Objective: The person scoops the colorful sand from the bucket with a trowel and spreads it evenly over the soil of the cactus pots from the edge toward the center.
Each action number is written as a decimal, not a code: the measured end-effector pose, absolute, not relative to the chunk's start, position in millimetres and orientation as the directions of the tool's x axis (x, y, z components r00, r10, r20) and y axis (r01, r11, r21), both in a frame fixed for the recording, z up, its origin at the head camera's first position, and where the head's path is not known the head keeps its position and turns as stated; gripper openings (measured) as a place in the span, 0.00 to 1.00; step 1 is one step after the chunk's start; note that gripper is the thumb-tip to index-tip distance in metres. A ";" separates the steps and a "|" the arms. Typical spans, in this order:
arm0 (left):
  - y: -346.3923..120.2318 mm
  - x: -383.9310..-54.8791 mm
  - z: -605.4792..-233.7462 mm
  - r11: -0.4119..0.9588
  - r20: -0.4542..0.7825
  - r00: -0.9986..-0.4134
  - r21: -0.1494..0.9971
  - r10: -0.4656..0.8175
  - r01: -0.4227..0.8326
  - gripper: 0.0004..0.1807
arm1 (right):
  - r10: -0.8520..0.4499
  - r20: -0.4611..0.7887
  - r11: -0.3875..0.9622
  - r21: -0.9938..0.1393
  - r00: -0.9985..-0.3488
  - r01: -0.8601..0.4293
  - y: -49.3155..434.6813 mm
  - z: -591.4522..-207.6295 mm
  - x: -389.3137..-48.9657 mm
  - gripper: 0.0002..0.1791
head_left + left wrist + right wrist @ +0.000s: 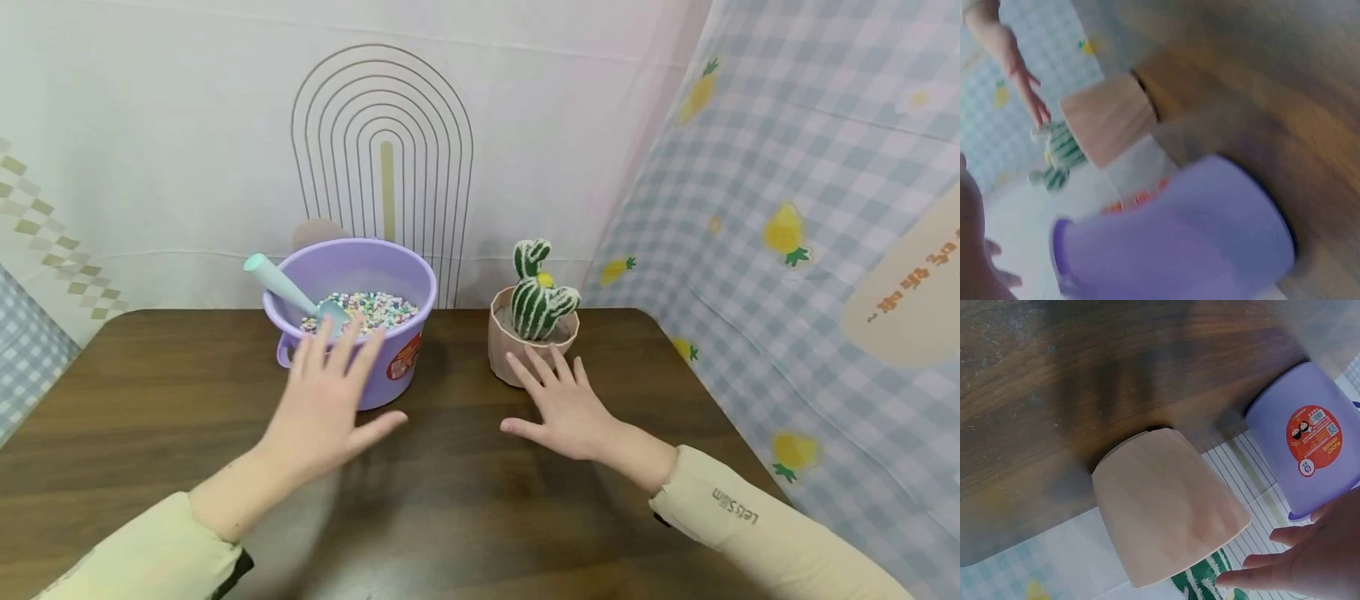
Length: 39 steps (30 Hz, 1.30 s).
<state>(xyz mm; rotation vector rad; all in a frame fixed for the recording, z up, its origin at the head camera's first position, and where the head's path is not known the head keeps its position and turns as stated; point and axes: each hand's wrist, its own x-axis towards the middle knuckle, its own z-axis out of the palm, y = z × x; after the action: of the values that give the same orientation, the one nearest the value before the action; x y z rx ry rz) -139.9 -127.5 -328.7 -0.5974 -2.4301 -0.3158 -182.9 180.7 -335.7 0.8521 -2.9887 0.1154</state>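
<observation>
A purple bucket point(390, 367) stands on the left part of the table, partly filled with small multicoloured beads point(378, 310). A scoop with a mint-green handle point(281, 282) leans on its rim, its blade in the beads. My left hand point(318, 408) is spread in front of the bucket, fingers straight, holding nothing. To the right, a pinkish pot point(512, 354) holds a green-and-white knitted-looking cactus point(534, 308) with a yellow flower. My right hand point(570, 412) is spread before this pot, with nothing in it. In the right wrist view, the bucket's red label point(1314, 440) shows.
The dark brown wooden table point(450, 517) reaches back to a white cloth point(540, 125) printed with arches. A blue-and-white checked cloth point(750, 167) with yellow fruit prints hangs along the right side.
</observation>
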 end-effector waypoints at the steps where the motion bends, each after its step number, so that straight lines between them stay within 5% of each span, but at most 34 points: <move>1: -133.1 -140.8 -326.1 0.877 0.629 -0.718 0.114 0.300 0.467 0.54 | -0.527 0.055 0.846 -0.060 -0.848 -0.530 180.1 -335.7 -183.1 0.48; 8: -174.3 -146.2 -317.6 0.829 0.582 -0.813 0.469 -0.030 0.305 0.48 | -0.548 0.096 0.831 -0.058 -0.831 -0.554 173.8 -333.1 -185.3 0.48; 14: -195.4 -157.5 -320.0 0.731 0.424 -0.892 0.658 -0.160 0.181 0.50 | -0.558 0.107 0.824 -0.049 -0.823 -0.565 169.3 -333.6 -188.2 0.47; 26: -226.9 -187.6 -325.0 0.395 0.083 -0.993 0.918 -0.080 0.045 0.47 | -0.544 0.169 0.812 -0.144 -0.822 -0.566 149.1 -315.9 -204.7 0.46; 39: -217.5 -197.2 -326.0 0.079 0.043 -0.999 0.996 -0.010 0.042 0.42 | -0.471 0.147 0.773 -0.407 -0.870 -0.487 82.5 -255.3 -252.4 0.43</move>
<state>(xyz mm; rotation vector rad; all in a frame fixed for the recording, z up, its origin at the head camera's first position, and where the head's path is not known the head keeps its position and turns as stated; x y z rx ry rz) -197.2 -217.5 -326.0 -0.0337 -2.2792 -2.1055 -252.4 82.5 -255.3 0.7896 -2.9234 0.6860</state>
